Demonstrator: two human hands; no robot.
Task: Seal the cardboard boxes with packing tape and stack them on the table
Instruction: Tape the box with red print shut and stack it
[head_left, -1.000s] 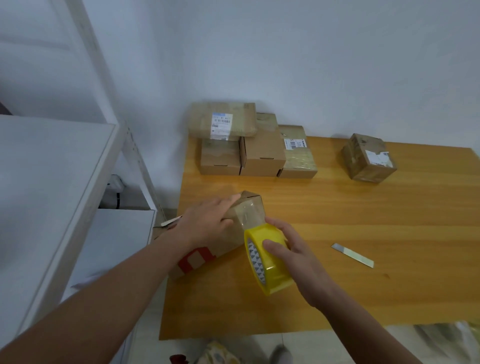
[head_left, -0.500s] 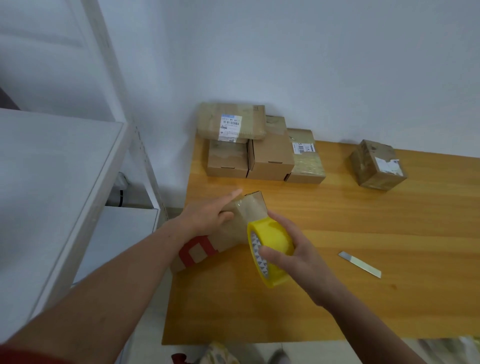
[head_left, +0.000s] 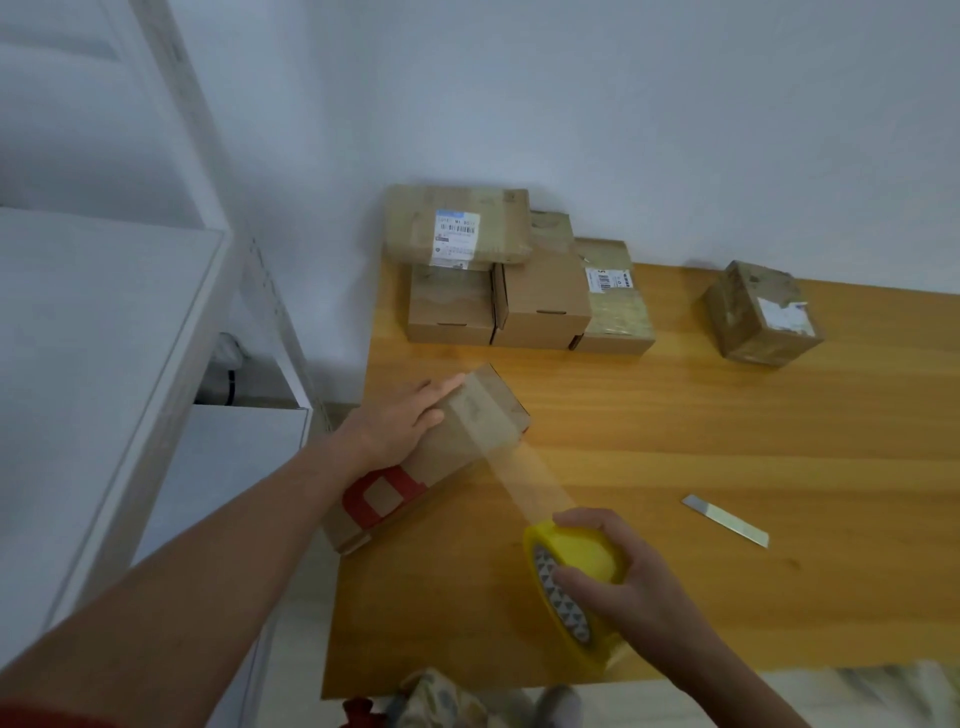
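A long cardboard box (head_left: 441, 457) with a red mark lies at the left edge of the wooden table (head_left: 727, 441). My left hand (head_left: 400, 421) presses flat on its top, fingers straight. My right hand (head_left: 618, 582) grips a yellow roll of packing tape (head_left: 576, 587) near the table's front. A clear strip of tape (head_left: 524, 478) stretches from the roll up to the far end of the box and lies across it.
Several sealed boxes (head_left: 498, 280) are stacked at the back left against the wall. A single small box (head_left: 763, 312) sits at the back right. A metal blade (head_left: 724, 519) lies on the table right of the roll. A white shelf unit (head_left: 104, 364) stands left of the table.
My right hand has pulled the tape roll away from the box toward the table's front, drawing out a length of tape. My left hand stays on the box.
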